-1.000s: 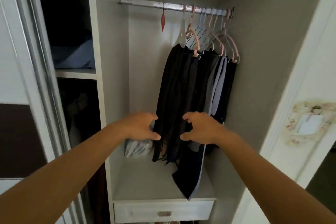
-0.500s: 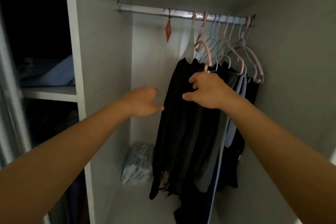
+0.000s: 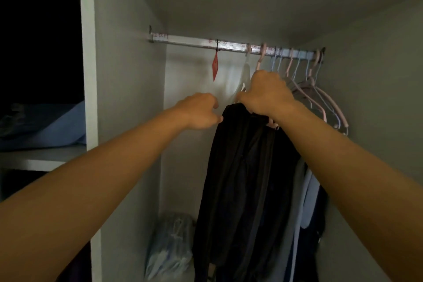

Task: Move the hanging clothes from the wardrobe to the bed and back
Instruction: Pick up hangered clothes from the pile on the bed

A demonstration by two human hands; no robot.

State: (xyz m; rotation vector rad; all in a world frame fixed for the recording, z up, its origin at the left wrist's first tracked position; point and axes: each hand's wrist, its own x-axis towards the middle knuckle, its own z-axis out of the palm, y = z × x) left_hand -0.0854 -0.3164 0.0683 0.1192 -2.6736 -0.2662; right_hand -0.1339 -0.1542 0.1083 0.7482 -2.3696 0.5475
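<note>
The right hand grips the hanger tops above the dark hanging clothes; the left hand, fingers curled, touches their edge. Red print on the silver metal rail and the red tag is unreadable.

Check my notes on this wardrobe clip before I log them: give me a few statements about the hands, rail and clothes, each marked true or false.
1. The right hand reaches up among the hangers at the top of the black garment. True.
2. The rail is bare. False: hangers crowd its right end and a red tag hangs near the middle.
3. The left hand is at the black garment's left shoulder. True.
4. The clothes lie on a bed. False: they hang from the rail.
5. A plastic bag sits on the wardrobe floor. True.
</note>
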